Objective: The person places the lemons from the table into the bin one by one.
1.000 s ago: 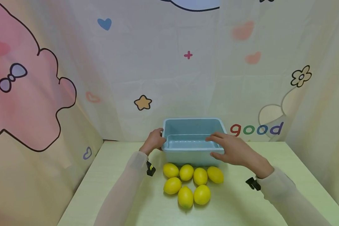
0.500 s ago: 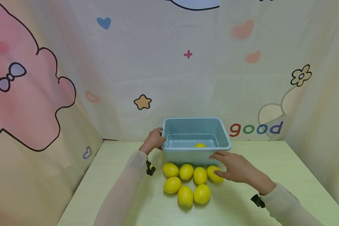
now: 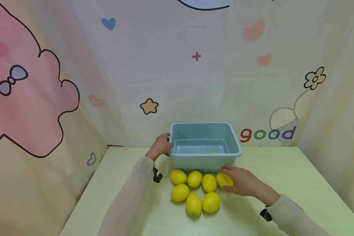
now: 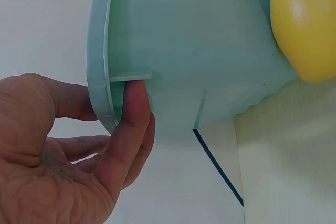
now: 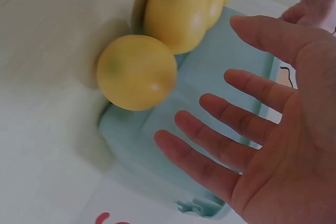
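Observation:
A light blue plastic bin (image 3: 206, 163) stands at the back of the table, with a bit of a yellow lemon (image 3: 213, 152) showing over its front rim. My left hand (image 3: 160, 146) grips the bin's left rim; in the left wrist view its thumb and fingers (image 4: 135, 103) pinch that edge. In front of the bin several lemons lie in a cluster. My right hand (image 3: 243, 182) reaches to the rightmost lemon (image 3: 224, 181), thumb and fingers spread on either side of it. From the right wrist, the fingers (image 5: 205, 161) look spread and relaxed, with a lemon (image 5: 136, 72) beyond their tips.
Close behind the bin hangs a printed curtain (image 3: 177, 75), with more curtain on both sides. The pale table (image 3: 112, 196) runs under both forearms. Black straps sit on each wrist.
My right hand has come out of the bin, moving down and toward me to the rightmost lemon. A lemon now shows inside the bin. My left hand stays on the rim.

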A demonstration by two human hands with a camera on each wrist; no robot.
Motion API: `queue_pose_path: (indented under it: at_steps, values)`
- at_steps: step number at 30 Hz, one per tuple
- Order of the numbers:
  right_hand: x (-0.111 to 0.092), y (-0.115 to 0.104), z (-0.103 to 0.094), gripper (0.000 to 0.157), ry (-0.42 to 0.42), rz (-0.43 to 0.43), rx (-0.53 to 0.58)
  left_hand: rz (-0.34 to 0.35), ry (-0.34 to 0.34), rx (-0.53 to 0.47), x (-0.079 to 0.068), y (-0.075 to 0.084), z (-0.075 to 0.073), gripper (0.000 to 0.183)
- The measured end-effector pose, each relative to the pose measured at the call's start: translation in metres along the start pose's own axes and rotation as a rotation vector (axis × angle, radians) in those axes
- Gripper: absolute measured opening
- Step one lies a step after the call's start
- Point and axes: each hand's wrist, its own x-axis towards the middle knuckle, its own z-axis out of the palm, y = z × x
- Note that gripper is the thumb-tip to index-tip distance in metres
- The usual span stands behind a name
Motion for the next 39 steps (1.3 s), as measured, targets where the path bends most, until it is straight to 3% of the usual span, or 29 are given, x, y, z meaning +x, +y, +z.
queue_pose_path:
  at_steps: [20,27,39]
  values:
    - [0.014,0.012,0.034,0.050,-0.009,0.062,-0.007,-0.003,0.000,0.013,-0.001,0.001,-0.001,0.056]
    - [0.019,0.016,0.041,0.044,0.020,0.027,0.007,0.007,0.004,0.015,-0.002,0.002,-0.002,0.057]
    - [0.023,0.018,0.050,0.044,-0.055,0.080,0.059,0.010,-0.007,-0.011,-0.001,0.000,-0.001,0.057]
